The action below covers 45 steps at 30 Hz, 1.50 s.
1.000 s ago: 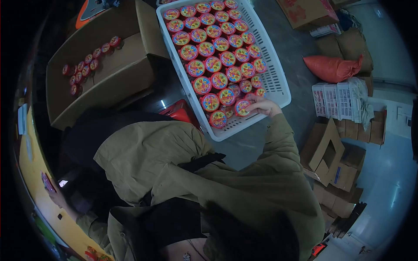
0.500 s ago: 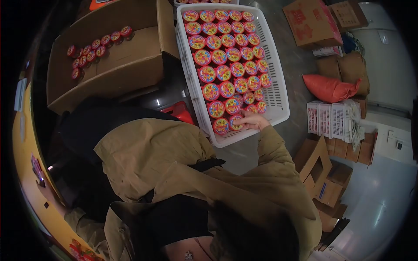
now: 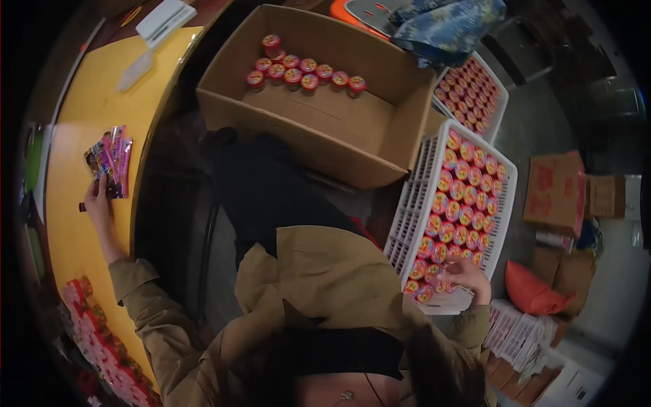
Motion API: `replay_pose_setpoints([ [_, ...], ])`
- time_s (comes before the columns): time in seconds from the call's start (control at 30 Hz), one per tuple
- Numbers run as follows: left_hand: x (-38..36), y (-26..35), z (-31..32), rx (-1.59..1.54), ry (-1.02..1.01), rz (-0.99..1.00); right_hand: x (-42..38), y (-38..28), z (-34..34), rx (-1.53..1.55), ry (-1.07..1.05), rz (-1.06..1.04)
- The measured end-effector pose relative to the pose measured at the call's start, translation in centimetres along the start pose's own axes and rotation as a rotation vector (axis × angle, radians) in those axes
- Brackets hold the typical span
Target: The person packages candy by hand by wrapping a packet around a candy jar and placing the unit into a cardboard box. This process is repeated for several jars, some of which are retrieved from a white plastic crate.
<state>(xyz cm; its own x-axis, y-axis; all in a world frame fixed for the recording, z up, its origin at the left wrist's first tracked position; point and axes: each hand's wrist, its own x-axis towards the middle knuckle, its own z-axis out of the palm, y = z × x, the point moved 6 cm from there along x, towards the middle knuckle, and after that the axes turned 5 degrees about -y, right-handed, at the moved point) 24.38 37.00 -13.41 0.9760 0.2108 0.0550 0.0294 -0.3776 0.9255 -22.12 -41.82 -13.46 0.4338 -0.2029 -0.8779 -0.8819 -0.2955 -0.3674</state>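
Note:
My left hand (image 3: 100, 201) rests on the yellow table, its fingers closed at the lower edge of some small shiny pink and dark packets (image 3: 116, 157). How firmly they are pinched is hard to see. On the other side, my right hand (image 3: 469, 275) reaches into a white plastic crate (image 3: 510, 197) at its near end. Its fingers are closed about a small jar (image 3: 434, 273) with a pink, printed lid, partly hidden by the fingers. Rows of the same jars (image 3: 466, 215) fill much of the crate.
A large open cardboard box (image 3: 305, 146) holds several jars along its far part. Behind the crate stands a second crate (image 3: 500, 102) of jars, beside a blue patterned cloth (image 3: 447, 27). Red-lidded containers (image 3: 108, 339) line the near table edge. A red sack (image 3: 532, 292) lies at right.
The view has swung left, bringing more of the yellow table into sight. My left hand now shows clearly at the packets. My right hand is still at the crate's near end among the jars.

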Motion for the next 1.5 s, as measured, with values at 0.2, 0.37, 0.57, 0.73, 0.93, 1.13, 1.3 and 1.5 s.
replay_pose_setpoints([
  [0.2,-2.7,1.5,1.3,0.096,0.096,0.168,12.8,-26.3,2.9,0.015,-0.250,-0.485],
  [0.37,-4.4,4.1,2.7,0.295,0.171,0.126,36.0,-38.4,6.6,0.012,-0.084,-0.405],
  [0.57,-4.9,4.1,1.9,0.204,0.210,0.089,50.0,-45.4,9.5,-0.190,0.549,-0.546],
  [0.73,-5.1,2.1,-0.7,0.012,0.098,0.031,52.6,-46.6,10.0,-0.298,0.634,-0.541],
  [0.93,-4.3,5.0,2.7,-0.021,0.412,0.036,50.4,-44.8,7.4,-0.230,0.470,-0.806],
  [1.13,-4.8,9.6,4.0,0.884,0.465,0.348,43.6,-42.3,3.9,0.247,0.177,-0.937],
  [1.3,-7.5,13.1,5.8,0.267,0.463,0.244,25.5,-44.2,3.6,0.666,-0.197,-1.143],
  [1.5,-13.8,19.2,16.0,-0.329,-0.086,0.235,10.2,-41.5,10.3,0.866,-0.837,-1.080],
])
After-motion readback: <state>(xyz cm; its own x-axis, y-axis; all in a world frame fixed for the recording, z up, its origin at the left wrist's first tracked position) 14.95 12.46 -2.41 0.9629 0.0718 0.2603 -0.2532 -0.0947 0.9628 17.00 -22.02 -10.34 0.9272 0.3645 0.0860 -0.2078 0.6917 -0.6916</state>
